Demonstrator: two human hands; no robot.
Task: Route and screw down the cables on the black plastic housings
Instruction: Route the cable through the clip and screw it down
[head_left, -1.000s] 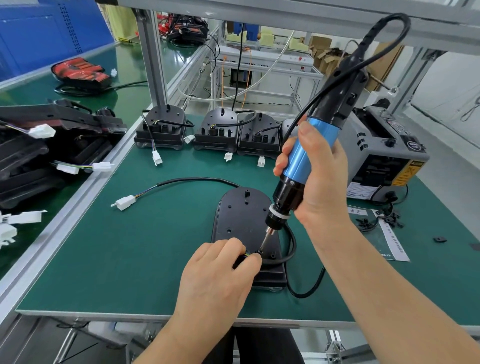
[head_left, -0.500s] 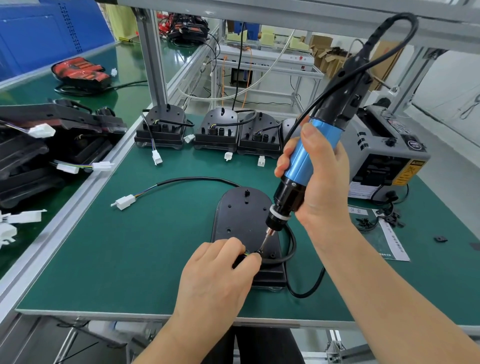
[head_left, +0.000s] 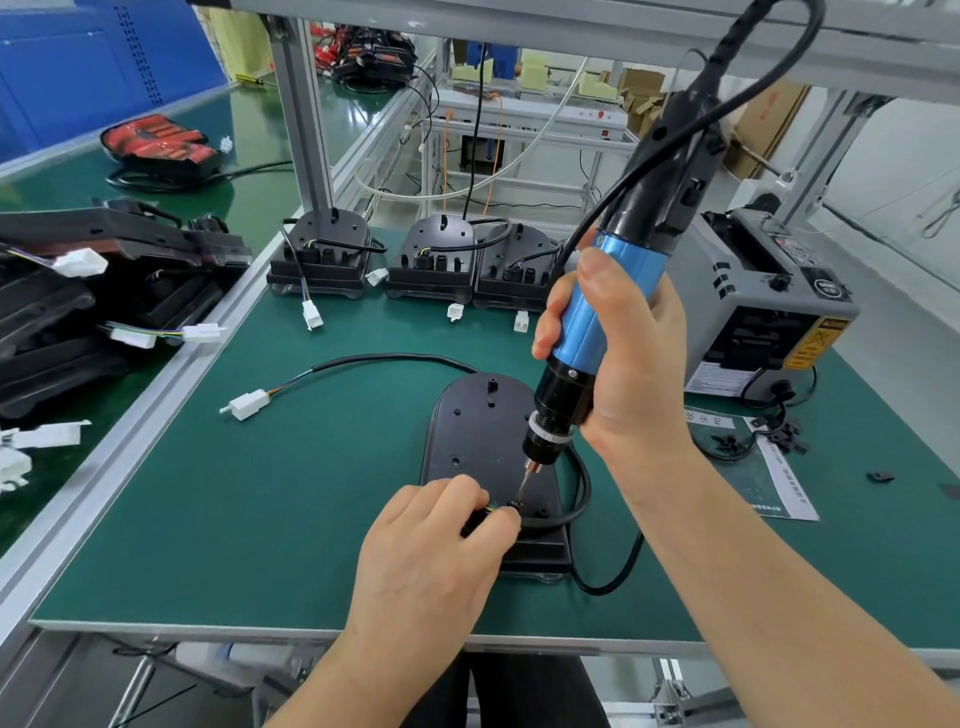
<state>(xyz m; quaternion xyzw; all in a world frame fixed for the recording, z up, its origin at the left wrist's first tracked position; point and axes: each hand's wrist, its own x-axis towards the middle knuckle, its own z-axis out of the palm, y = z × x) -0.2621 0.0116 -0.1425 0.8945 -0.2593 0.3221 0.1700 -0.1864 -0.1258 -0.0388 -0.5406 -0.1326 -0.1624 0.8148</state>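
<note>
The left hand (head_left: 431, 551) pinches thumb and forefinger together on a small clamp and the cable (head_left: 582, 488) at the near end of the black plastic housing (head_left: 467, 441). The right hand (head_left: 634, 364) is wrapped tight round the blue grip of the electric screwdriver (head_left: 597, 332), its bit tip seated at that pinch. Compared with a second ago almost nothing has shifted; only the driver's top leans slightly, so the screw is probably being driven home. The housing is matte, rounded at its far end, lying near the bench's (head_left: 260, 519) front edge. Its smooth rubbery cable loops right, then arcs left to a white connector (head_left: 250, 404). Finished housings (head_left: 431, 260) line the back edge.
</note>
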